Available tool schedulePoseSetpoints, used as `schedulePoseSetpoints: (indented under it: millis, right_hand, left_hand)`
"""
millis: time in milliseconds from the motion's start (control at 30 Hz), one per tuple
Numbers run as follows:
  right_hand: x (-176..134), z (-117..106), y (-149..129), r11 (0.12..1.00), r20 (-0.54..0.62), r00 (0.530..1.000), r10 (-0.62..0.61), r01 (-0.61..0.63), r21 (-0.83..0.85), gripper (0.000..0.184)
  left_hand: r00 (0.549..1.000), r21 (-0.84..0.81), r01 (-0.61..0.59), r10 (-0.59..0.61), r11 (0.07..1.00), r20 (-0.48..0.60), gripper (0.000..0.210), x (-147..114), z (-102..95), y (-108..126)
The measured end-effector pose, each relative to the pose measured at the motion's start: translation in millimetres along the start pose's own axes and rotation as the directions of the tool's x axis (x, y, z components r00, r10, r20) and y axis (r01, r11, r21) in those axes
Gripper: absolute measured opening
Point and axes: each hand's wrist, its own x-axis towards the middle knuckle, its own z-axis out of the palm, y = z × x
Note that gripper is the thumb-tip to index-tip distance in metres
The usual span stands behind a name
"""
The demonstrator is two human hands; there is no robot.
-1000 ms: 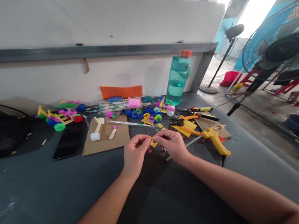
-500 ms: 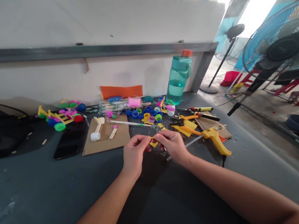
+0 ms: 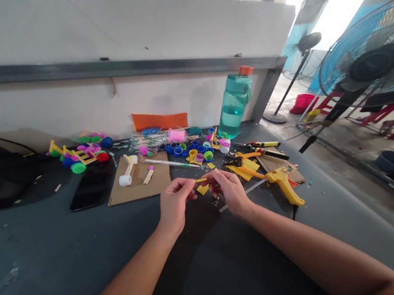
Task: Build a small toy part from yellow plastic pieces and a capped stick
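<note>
My left hand [image 3: 177, 198] pinches one end of a thin yellow strip [image 3: 201, 180], perhaps rolled, between thumb and fingertips. My right hand [image 3: 229, 191] is closed at the strip's other end, with the index finger against it; the contact is partly hidden. A flat yellow scrap [image 3: 203, 190] lies on the dark table just below the strip. A clear glue stick [image 3: 242, 196] reaches from beside my right hand to the yellow glue gun [image 3: 283, 186]. Left of my hands, a cardboard piece [image 3: 140, 189] bears white caps joined by a stick and short wooden sticks with a pink ball.
Coloured bottle caps [image 3: 193, 154] cluster beyond my hands. Pliers [image 3: 246, 155] lie at right, with a teal water bottle [image 3: 231, 107] behind. A phone [image 3: 91, 189] and a toy of sticks and caps [image 3: 86, 155] sit at left. A fan [image 3: 370, 62] stands beyond the table's right edge.
My hands have moved slightly apart, so more of the yellow strip shows between them. My right thumb has lifted from the strip. The things on the table stay put.
</note>
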Motion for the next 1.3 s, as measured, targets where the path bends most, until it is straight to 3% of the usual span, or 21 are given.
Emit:
schedulePoseSetpoints:
  millis: [167, 367, 500, 1033, 1300]
  right_hand:
    - [0, -2, 2, 0.992, 0.048, 0.998, -0.029, 0.035, -0.123, 0.033]
    - [-1, -2, 5, 0.973, 0.003, 0.996, -0.091, 0.089, -0.213, 0.021]
    - [-1, -3, 5, 0.968, -0.005, 0.995, -0.104, 0.100, -0.230, 0.020]
    - [-1, -1, 6, 0.915, 0.009, 0.988, -0.152, 0.144, -0.376, 0.016]
    - [1, -3, 11, 0.909, -0.020, 0.988, -0.151, 0.131, -0.395, 0.015]
  left_hand:
    - [1.000, 0.025, -0.018, 0.017, 1.000, 0.018, 0.020, 0, 0.7, -2]
    - [0.999, 0.028, 0.004, -0.005, 1.000, 0.038, 0.025, -2, 1.9, -1]
    - [0.999, 0.046, 0.031, -0.033, 0.998, 0.041, 0.028, -1, 0.3, -1]
    - [0.998, 0.134, -0.055, 0.054, 0.989, 0.012, 0.023, 0, -2.2, -5]
    - [0.996, 0.214, -0.069, 0.055, 0.974, 0.071, 0.025, 4, -5.6, -7]
